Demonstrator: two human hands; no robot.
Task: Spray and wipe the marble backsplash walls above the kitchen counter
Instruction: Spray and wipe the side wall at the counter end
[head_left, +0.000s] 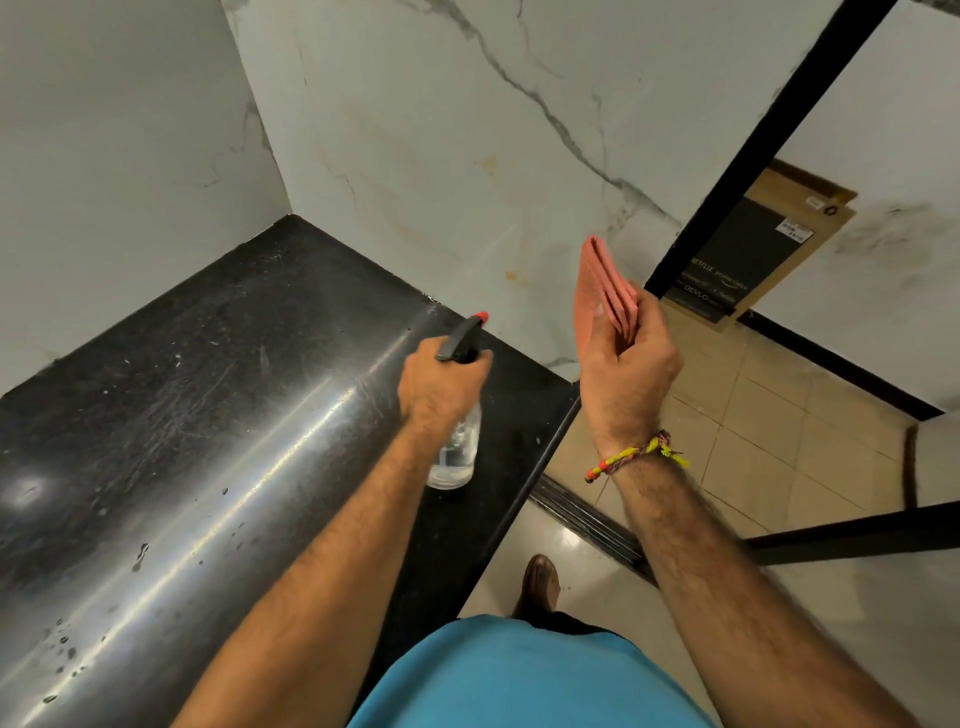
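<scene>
The spray bottle (457, 447) was clear, with a little liquid at the bottom, a black trigger head and a red nozzle tip. It stood upright at the right end of the black counter (208, 415), its nozzle pointing away toward the marble wall (467, 156) behind. The left hand (436, 384) gripped its neck, fingers curled round below the trigger. The right hand (628, 374) was raised beside the wall's edge, fingers and thumb clamped on a folded pink cloth (605, 291), whose long side ran upward, folded edges facing the camera. The wall was white with grey veins and faint yellowish marks.
</scene>
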